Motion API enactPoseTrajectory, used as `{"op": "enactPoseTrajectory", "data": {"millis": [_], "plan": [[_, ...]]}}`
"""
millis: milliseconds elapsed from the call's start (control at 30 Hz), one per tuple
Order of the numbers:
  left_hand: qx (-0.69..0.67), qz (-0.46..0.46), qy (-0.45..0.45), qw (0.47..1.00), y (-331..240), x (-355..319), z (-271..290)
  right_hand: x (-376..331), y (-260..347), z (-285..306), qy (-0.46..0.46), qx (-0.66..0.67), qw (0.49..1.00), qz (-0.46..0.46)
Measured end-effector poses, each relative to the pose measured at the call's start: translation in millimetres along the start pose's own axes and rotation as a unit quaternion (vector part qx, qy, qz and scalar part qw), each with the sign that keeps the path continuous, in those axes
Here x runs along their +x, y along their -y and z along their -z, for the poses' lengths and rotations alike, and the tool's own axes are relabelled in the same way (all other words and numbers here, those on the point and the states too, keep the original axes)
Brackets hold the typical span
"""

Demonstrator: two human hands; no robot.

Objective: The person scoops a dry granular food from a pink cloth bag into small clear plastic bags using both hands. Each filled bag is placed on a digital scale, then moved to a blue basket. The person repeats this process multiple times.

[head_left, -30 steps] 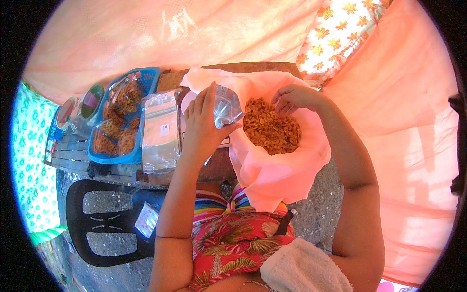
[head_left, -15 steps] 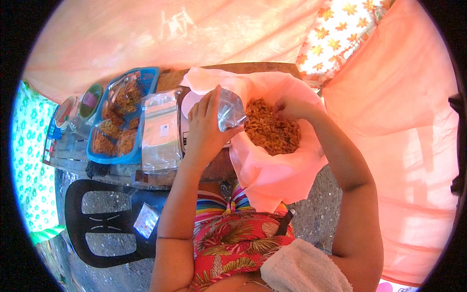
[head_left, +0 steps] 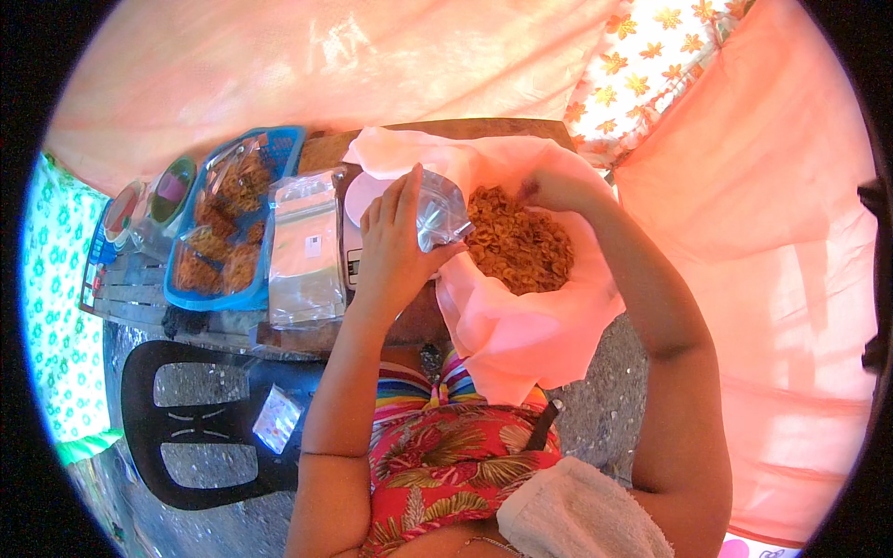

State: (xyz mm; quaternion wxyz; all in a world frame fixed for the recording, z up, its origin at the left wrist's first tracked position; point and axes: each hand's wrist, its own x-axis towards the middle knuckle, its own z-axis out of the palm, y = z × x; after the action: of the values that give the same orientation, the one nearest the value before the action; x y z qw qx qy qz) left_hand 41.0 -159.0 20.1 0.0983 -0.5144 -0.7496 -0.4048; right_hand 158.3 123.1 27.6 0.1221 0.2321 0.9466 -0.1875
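My left hand (head_left: 395, 251) holds a small clear plastic bag (head_left: 439, 210) at the rim of a big pink plastic bag (head_left: 521, 335) filled with crisp brown fried snacks (head_left: 516, 244). My right hand (head_left: 558, 191) is at the far rim of the pink bag, fingers down among the snacks; what it grips is hidden. The small bag's mouth faces the snack heap.
A stack of clear empty bags (head_left: 305, 249) lies left of my left hand. Beyond it a blue basket (head_left: 233, 219) holds packed snacks. Lidded containers (head_left: 153, 200) stand further left. A black plastic chair (head_left: 200, 423) with a small packet on it is at lower left. Pink sheeting surrounds everything.
My left hand has brought the small clear bag closer to the snack heap. My right hand has shifted slightly along the far rim of the pink bag.
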Motion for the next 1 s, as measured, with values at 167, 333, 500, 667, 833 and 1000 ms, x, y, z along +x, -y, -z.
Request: {"op": "enactPoseTrajectory", "data": {"millis": [167, 333, 500, 667, 833, 1000], "plan": [[0.004, -0.005, 0.007, 1.0, -2.3, -0.9, -0.9, -3.9, 44.5, -6.9, -0.155, -0.084, 0.98, 0.097], [0.011, -0.011, -0.013, 1.0, 4.6, -3.5, 4.5, -24.1, 61.7, 28.1, -0.073, 0.001, 0.997, -0.012], [-0.021, 0.008, 0.008, 1.0, -0.7, -1.3, -5.2, -36.0, 65.6, 11.7, -0.141, -0.061, 0.986, 0.057], [-0.006, 0.0, 0.018, 1.0, -1.2, -5.4, -5.1, -29.4, 58.1, 6.4, -0.183, 0.058, 0.968, 0.163], [-0.005, 0.011, 0.03, 0.999, 0.6, -5.5, -2.2, -21.7, 45.3, 23.9, -0.093, 0.159, 0.983, -0.011], [0.003, 0.003, 0.031, 0.999, -4.1, -2.0, -10.0, -27.0, 55.8, 33.5, -0.083, 0.281, 0.953, 0.079]]}}
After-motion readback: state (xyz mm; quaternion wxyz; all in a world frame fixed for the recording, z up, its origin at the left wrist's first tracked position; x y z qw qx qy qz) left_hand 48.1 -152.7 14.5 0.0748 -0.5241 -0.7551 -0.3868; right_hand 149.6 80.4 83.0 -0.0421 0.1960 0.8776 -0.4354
